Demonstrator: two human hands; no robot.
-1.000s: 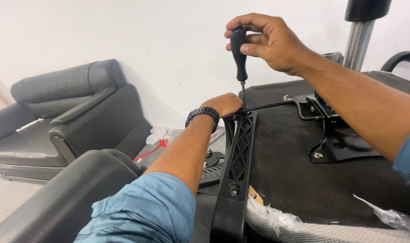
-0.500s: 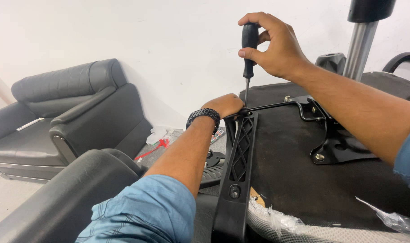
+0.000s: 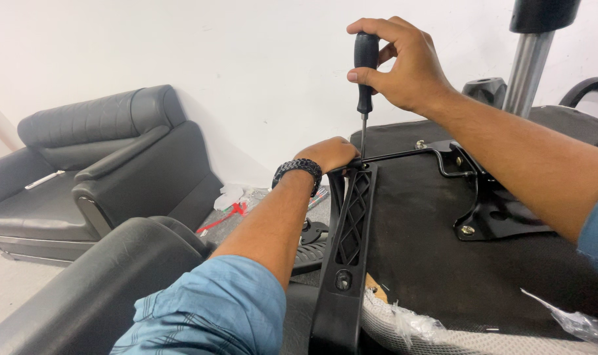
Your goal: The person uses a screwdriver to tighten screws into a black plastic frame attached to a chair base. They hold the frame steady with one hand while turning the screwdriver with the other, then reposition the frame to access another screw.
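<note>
Since the earlier frame, the right hand (image 3: 404,66) and screwdriver (image 3: 365,72) have shifted slightly right. Right-hand fingers are clamped on the black handle; the shaft stands upright, tip at the far end of the black armrest bracket (image 3: 348,230). Left hand (image 3: 328,154) grips that far end, fingers closed around it, against the upturned chair seat (image 3: 443,263)

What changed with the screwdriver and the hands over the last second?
The right hand carried the black-handled screwdriver rightward and stood it more upright over the black plastic armrest bracket. The left hand stayed gripping the bracket's top; the grip on the screwdriver held.
</note>
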